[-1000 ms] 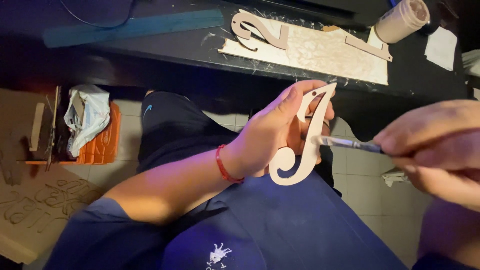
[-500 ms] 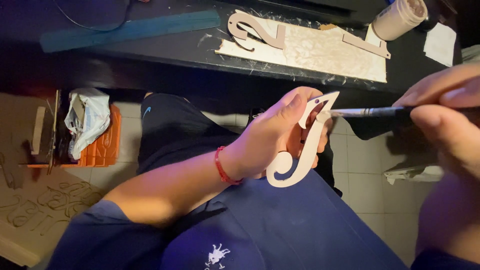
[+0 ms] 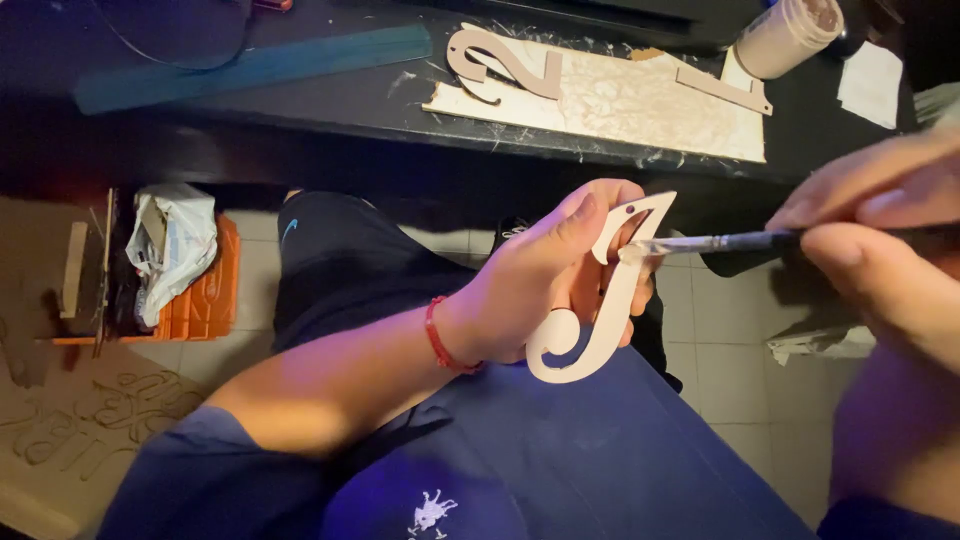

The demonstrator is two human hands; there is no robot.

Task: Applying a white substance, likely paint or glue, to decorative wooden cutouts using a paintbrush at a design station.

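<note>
The left hand (image 3: 540, 285) stays clamped on the pale wooden curled letter (image 3: 600, 300), held upright over the lap; the brush (image 3: 720, 242), pinched in the right hand (image 3: 880, 250), has dropped onto its upper stem

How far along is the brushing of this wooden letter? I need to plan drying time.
Done: the letter is already cut out, like the pieces on the bench. In hand: the left hand holds it while the right hand puts the brush to its upper part. Left: the letter looks bare; coverage can't be judged.
</note>
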